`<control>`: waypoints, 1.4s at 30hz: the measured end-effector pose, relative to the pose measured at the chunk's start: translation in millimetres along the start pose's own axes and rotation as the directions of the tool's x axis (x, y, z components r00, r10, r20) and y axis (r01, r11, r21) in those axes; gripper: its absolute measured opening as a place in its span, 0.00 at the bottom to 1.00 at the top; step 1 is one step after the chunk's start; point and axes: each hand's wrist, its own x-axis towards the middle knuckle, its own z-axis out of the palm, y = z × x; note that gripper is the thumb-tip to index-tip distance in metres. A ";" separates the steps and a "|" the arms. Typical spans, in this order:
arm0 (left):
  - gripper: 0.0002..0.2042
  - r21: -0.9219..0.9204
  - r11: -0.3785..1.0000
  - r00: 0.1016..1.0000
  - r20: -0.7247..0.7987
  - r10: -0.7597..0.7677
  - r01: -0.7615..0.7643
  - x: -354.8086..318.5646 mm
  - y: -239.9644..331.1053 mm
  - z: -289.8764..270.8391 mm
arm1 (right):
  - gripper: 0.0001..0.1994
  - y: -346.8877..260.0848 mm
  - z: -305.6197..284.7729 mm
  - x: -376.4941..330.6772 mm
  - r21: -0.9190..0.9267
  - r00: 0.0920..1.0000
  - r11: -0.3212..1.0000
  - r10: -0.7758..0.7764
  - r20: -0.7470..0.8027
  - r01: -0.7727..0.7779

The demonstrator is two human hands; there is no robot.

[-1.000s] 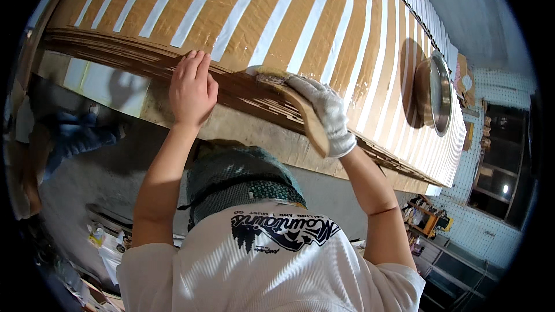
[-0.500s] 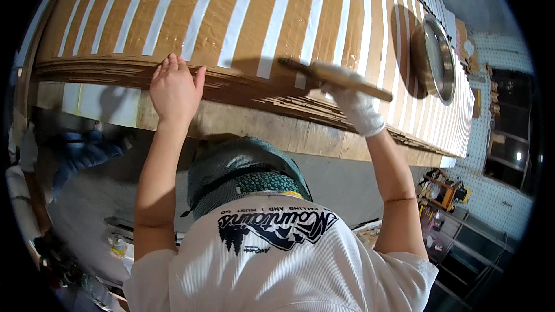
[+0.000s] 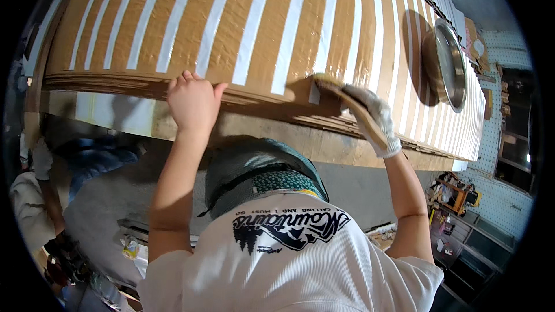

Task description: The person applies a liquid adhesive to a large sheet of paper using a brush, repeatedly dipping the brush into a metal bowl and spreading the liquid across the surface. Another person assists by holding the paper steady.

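Observation:
A thick stack of brown sheets [image 3: 225,52] lies before me, its glossy top crossed by many white strips [image 3: 254,34]. My left hand [image 3: 193,104] is bare and rests at the near edge of the stack, fingers bent on the edge and thumb apart, holding nothing. My right hand [image 3: 376,117], in a white knit glove, is closed round a wooden brush [image 3: 330,85]. The brush slants, its far end low over the near ends of the strips, with the handle running back under the glove. Its bristles are mostly hidden, so contact with the sheet cannot be made out.
A round metal basin [image 3: 458,69] stands on the strips to the right. A pale wooden board [image 3: 300,137] runs under the stack's near edge. Another person's arm [image 3: 52,202] shows at the far left. Shelves with tools [image 3: 454,196] stand at the lower right.
The brush has swung from lying nearly crosswise to slanting, its handle end now nearer me. My left hand's fingers have bent at the stack's edge. The whole view has shifted slightly.

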 end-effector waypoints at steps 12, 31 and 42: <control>0.33 -0.049 0.997 0.997 -0.046 0.061 -0.064 -3.2 1.6 -17.8 | 0.20 -102.2 72.0 148.5 0.254 0.978 0.948 -0.164 -0.130 0.192; 0.30 -0.043 0.992 0.992 -0.002 0.122 -0.122 8.0 -4.7 -27.9 | 0.17 -77.1 -3.5 369.9 0.281 0.942 0.919 -0.317 0.107 0.277; 0.27 -0.018 0.992 0.987 0.101 0.124 -0.122 3.6 -10.3 -17.0 | 0.21 100.6 -97.6 517.9 0.020 0.915 0.970 0.237 -0.326 -0.244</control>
